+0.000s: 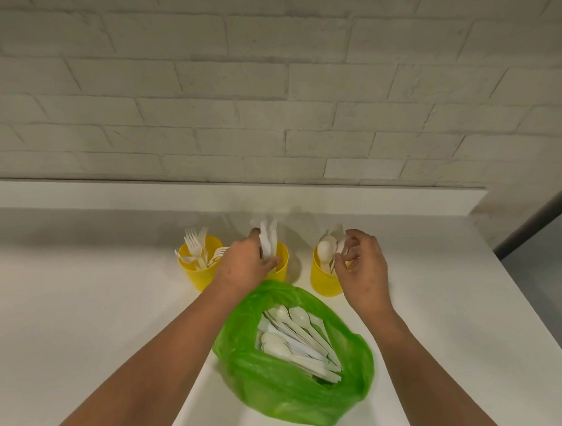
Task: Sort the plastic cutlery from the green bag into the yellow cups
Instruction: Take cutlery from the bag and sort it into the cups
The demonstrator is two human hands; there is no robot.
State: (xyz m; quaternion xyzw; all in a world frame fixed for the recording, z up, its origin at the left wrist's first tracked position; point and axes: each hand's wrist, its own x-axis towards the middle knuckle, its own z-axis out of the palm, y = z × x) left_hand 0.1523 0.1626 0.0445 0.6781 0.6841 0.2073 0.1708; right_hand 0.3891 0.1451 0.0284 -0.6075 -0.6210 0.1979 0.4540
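A: Stock and location?
B: Green bag, lower centre, mouth open, loose cutlery inside. Above it, three yellow cups in a row: left cup with forks, middle cup with knives, right cup with spoons.
A: Hands?
B: Left hand grips a bunch of knives over the middle cup. Right hand has its fingers curled at the spoons; whether it pinches one, I cannot tell.
A: Handling?
B: Probably light, stiff, slick and brittle. Take by the handles. Bag soft, likely to slide.
A: Room?
B: Counter open at left; its edge near at right; wall behind the cups.
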